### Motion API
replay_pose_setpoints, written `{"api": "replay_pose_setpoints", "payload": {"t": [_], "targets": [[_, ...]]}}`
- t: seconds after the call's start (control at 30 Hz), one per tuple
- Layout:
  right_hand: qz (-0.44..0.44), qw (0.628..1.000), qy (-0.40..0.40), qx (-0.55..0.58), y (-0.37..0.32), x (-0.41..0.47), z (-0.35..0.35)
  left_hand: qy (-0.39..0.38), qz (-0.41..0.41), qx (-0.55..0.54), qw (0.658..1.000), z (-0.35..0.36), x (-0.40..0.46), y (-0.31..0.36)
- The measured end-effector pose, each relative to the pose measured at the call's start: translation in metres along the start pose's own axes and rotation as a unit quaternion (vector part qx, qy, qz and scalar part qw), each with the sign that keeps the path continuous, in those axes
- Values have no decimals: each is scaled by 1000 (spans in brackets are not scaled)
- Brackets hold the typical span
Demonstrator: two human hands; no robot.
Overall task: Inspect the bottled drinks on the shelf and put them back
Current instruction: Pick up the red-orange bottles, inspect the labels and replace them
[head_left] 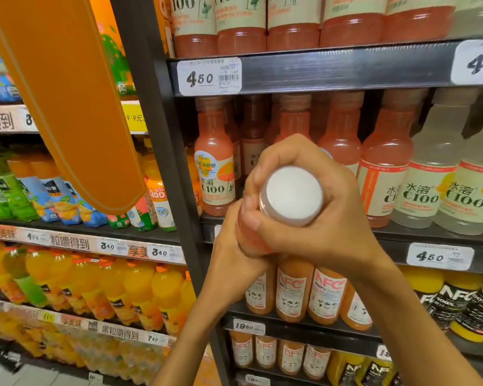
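Bottle (290,196) of pink drink sits in both hands in front of the shelves, tipped so its white cap end faces the camera. The right hand (313,207) wraps around the neck and cap from the far side, fingers curled over the top edge and thumb closing in below the cap. The left hand (234,257) grips the body of the same bottle lower down, its fingers curled under the right hand; only a sliver of the pink body shows between the two.

Just behind the hands stands a row of pink C100 bottles (215,168) on a dark shelf (430,235), with paler yellow-labelled bottles (427,174) further to the right of the right hand. Above the hands, a price tag (209,76) reading 450 is fixed to the upper shelf edge, and more pink bottles (243,23) stand on that level. Below the wrists is a row of orange NFC juice bottles (296,293). To the left of the left hand, past a dark upright post (162,151), are orange juice bottles (109,291) and an orange hanging sign (67,101).
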State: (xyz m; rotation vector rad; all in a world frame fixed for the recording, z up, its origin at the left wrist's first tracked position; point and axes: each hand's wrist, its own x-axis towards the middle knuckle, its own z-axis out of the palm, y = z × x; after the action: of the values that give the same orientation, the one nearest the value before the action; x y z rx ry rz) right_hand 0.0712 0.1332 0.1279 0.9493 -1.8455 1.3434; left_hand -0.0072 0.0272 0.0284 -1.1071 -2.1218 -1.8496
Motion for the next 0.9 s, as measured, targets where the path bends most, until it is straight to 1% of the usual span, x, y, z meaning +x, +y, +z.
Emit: {"api": "replay_pose_setpoints", "payload": {"t": [0.1,0.13,0.2,0.27,0.33,0.37,0.43,0.47,0.53,0.57,0.6,0.63,0.67,0.73,0.77,0.83,0.9], "targets": [[1,1000,22,14,7,9,-9,-34,-6,-14,999,-7,-12,-2],[26,999,21,30,10,11,-13,-60,-16,-28,998,-9,-14,0],[80,990,8,113,15,15,-19,-109,-24,-52,992,-13,-19,1],[118,971,24,208,20,17,-21,-145,-35,-77,986,-17,-20,3],[131,961,66,233,24,18,-20,-163,-46,-91,981,-20,-19,5],[136,961,95,219,25,18,-20,-156,-44,-93,982,-21,-20,6],[152,959,153,184,28,17,-18,-118,-30,-70,990,-23,-21,3],[167,955,181,168,30,17,-16,-101,-23,-58,993,-23,-21,2],[210,938,235,144,32,19,-13,-81,-21,-67,994,-17,-21,3],[235,931,247,131,32,22,-12,-69,-28,-74,995,-11,-21,2],[256,929,239,121,32,24,-12,-51,-41,-78,995,-6,-21,2],[277,929,213,120,33,26,-12,-33,-53,-87,994,-1,-22,2],[295,929,179,135,34,27,-14,-22,-67,-111,991,2,-24,1],[319,921,124,188,37,29,-21,-25,-116,-182,976,6,-28,1],[317,920,106,206,39,30,-24,-35,-146,-223,963,5,-30,0],[309,916,73,245,42,31,-27,-68,-188,-322,925,4,-32,-1],[318,894,32,314,45,32,-23,-105,-202,-388,893,5,-32,2]]}}
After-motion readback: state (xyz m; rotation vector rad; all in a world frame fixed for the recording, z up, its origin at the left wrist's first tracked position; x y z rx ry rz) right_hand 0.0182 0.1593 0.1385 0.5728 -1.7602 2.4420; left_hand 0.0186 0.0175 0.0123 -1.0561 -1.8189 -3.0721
